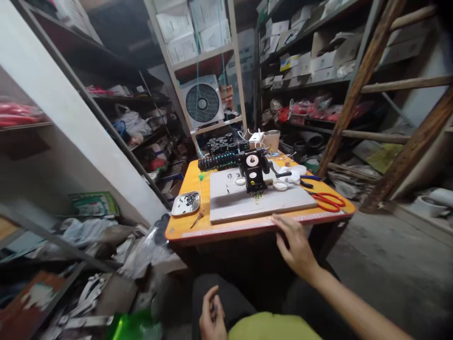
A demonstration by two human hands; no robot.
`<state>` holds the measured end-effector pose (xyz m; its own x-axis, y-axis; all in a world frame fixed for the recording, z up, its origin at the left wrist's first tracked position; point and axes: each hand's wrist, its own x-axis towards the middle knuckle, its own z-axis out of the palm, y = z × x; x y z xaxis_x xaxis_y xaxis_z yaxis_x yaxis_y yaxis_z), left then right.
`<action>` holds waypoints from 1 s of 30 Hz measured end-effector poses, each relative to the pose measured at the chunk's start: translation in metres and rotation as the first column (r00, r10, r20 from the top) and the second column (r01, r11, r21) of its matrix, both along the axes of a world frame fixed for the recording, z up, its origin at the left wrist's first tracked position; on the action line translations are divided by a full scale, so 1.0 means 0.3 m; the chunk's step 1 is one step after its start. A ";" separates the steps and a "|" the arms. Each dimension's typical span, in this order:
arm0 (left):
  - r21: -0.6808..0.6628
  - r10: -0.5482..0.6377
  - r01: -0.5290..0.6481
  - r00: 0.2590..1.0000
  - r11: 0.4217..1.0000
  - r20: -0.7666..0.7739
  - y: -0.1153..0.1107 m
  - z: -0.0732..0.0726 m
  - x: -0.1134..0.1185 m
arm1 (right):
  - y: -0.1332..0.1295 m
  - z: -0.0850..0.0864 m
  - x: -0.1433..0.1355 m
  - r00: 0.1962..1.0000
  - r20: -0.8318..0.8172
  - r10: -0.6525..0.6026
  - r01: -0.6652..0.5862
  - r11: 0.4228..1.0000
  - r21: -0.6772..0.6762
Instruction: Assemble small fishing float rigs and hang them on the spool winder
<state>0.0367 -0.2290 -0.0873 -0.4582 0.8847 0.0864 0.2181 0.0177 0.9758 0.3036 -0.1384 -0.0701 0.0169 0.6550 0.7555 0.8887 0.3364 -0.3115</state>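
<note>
My right hand (293, 243) rests on the front edge of the orange table (177, 227), its thumb apart from the fingers and nothing held. Low in the view, my left hand (212, 314) lies over my lap with loosely curled fingers; a gap shows between them, and I see nothing in it. Beyond my right hand, a black hand-cranked machine (252, 171) stands on a pale board (240, 208). Two small white round lids (280, 187) are near its base. Red-handled scissors (329, 202) lie right of the board.
A white dish (176, 208) of small dark pieces sits at the table's left, beside a thin tool (197, 220). Black coiled parts (217, 162) lie behind the board. A beige cup (272, 140) and box fan (202, 101) stand farther back. A wooden ladder (354, 94) leans at right.
</note>
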 end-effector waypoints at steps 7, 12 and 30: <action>0.175 -0.151 0.140 0.987 0.975 0.050 0.046 0.063 0.000 | 0.247 0.146 0.058 0.991 0.061 -0.117 0.117 0.993 0.006; 0.259 -0.213 0.185 0.973 0.948 0.086 0.184 0.163 0.055 | 0.244 0.122 0.045 0.976 0.099 -0.193 0.194 0.981 0.005; 0.242 -0.438 0.425 0.899 0.872 -0.001 0.989 0.477 0.318 | 0.229 0.069 0.119 0.997 0.054 -0.058 0.059 0.998 -0.010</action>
